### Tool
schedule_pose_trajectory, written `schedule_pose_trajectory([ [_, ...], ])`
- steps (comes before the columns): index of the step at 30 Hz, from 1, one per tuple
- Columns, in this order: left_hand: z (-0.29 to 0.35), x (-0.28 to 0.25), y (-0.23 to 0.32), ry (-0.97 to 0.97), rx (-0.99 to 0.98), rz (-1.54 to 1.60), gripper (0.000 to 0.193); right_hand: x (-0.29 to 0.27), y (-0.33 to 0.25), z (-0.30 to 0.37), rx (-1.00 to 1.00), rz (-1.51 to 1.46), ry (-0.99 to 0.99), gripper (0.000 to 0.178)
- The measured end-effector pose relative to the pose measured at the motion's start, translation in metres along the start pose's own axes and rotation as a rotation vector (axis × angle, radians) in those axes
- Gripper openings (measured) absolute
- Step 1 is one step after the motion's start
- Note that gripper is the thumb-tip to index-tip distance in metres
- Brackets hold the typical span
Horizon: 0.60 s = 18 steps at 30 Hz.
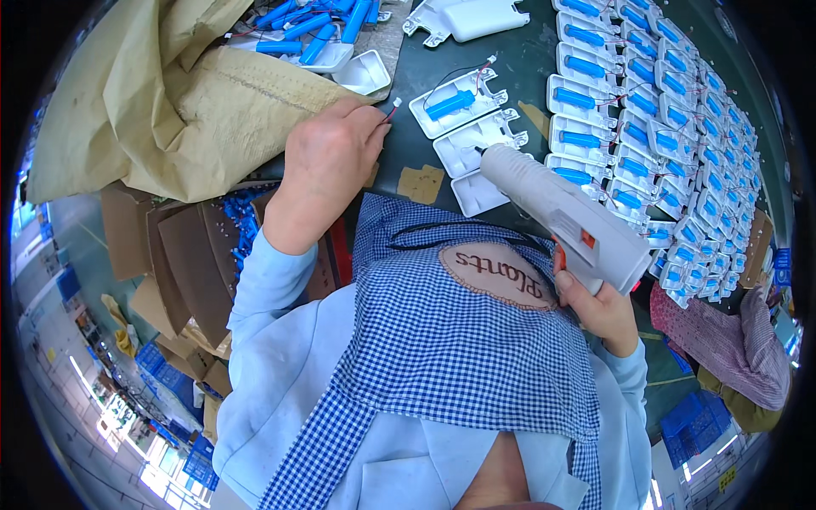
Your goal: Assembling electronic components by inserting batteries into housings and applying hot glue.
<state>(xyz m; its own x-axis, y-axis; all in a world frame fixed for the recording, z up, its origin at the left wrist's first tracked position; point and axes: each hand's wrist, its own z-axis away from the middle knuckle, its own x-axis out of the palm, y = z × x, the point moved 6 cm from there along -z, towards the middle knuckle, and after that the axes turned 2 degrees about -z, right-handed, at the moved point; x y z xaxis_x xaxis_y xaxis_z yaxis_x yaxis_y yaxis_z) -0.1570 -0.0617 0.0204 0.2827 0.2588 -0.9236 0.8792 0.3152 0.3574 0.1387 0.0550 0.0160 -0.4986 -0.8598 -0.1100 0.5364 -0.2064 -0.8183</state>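
My right hand (599, 310) grips a white hot glue gun (569, 208), fingers at its orange trigger. Its nozzle tip is over an empty white plastic shell (480, 140) on the table. Above that shell lies another white shell (459, 102) with a blue cylindrical battery (450, 104) inside and its wire reaching out. A further white shell (478, 194) lies below, partly behind the gun. My left hand (331, 153) is closed, left of the shells. A thin wire with a white connector (397, 103) sticks out from its fingertips; whatever else it holds is hidden.
Rows of white shells with blue batteries (582, 102) cover the table's right side. Loose blue batteries (310, 30) lie at the far left, beside a tan cloth (195, 110). Two white covers (484, 19) sit at the back. Cardboard boxes (191, 255) stand at the left.
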Motion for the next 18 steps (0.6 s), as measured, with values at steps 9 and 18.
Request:
schedule_pose_trajectory([
  [9,-0.029,0.008,0.052,0.031,0.162,0.408,0.012,-0.001,0.007,0.004,0.074,-0.091,-0.062,0.041],
  [18,-0.038,0.044,0.071,0.236,0.408,0.155,0.006,-0.004,0.009,0.008,0.008,-0.12,-0.074,0.054],
])
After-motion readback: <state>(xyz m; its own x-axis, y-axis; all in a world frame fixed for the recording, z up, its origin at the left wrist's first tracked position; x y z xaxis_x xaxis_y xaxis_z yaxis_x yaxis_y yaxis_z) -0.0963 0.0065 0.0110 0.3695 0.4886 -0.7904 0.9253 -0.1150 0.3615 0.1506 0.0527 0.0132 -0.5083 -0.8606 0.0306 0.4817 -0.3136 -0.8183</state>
